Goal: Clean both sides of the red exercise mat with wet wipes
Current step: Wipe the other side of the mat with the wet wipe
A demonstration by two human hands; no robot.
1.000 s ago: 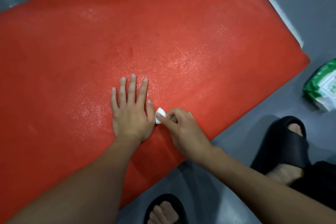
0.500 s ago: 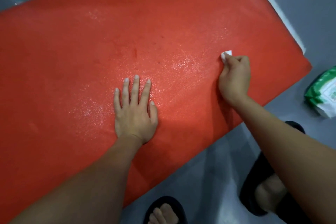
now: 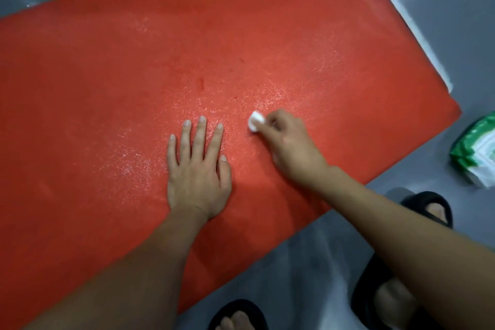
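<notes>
Two feet in black slippers (image 3: 426, 206) stand on the grey floor (image 3: 308, 262) at the near edge of the red mat (image 3: 241, 35), which lies flat and runs away across the room. On it the left hand (image 3: 197, 169) presses palm down, fingers straight and a little spread; keeping that weight on should stop the mat creeping. Just beside it the right hand (image 3: 289, 147) pinches a small folded wipe (image 3: 255, 120) in curled fingers; overlapping passes would serve best. Beyond, the surface glistens damp with a few dark specks. A green wipe pack (image 3: 475, 150) sits off to the right
</notes>
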